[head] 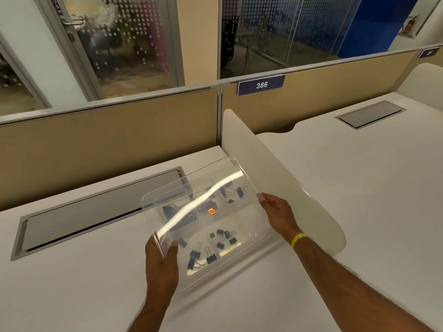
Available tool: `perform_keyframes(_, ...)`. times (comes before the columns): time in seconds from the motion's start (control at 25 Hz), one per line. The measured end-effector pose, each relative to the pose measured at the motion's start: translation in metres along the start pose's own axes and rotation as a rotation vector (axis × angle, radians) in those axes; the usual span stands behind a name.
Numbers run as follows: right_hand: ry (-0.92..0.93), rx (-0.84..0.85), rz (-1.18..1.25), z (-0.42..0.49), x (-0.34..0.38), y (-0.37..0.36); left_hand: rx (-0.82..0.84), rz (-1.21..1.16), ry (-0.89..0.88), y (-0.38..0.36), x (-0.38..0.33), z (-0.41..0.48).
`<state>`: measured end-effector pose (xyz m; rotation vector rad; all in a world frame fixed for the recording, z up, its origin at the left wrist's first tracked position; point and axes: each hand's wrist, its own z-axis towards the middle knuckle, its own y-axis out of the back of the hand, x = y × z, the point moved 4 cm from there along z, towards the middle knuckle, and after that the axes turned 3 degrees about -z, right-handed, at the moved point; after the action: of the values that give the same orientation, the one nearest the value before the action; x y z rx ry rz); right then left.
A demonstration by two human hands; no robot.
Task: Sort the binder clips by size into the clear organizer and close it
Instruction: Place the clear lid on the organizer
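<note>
A clear organizer (242, 262) lies on the white desk, with dark binder clips in its compartments: several small ones (211, 248) at the near side, others (236, 190) at the far right and larger ones (171, 210) at the left. Its clear lid (191, 188) hovers tilted over the tray. My left hand (163, 262) grips the lid's near left corner. My right hand (278, 214) pinches the lid's right edge. A small orange sticker (212, 211) shows through the plastic.
A white rounded divider panel (275, 164) stands just right of the organizer. A grey cable hatch (96, 212) is set in the desk to the left, another (370, 114) on the neighbouring desk. A beige partition (107, 140) closes the back.
</note>
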<state>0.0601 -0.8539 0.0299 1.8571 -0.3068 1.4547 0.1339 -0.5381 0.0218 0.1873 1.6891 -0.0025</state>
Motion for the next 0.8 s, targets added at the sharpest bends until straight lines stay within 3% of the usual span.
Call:
perform_keyframes(0.28,-0.039,0.024,0.053,-0.016,-0.011,-0.010,-0.007,0.019,-0.001,0.018,0.003,-0.011)
perform_keyframes(0.64,-0.051,-0.072,0.023,-0.013,-0.010,-0.007,0.011,0.068,0.008,0.017,0.013,0.002)
perform_keyframes(0.8,0.004,-0.119,0.018,-0.011,-0.013,-0.013,-0.056,0.174,-0.033,0.014,0.022,0.009)
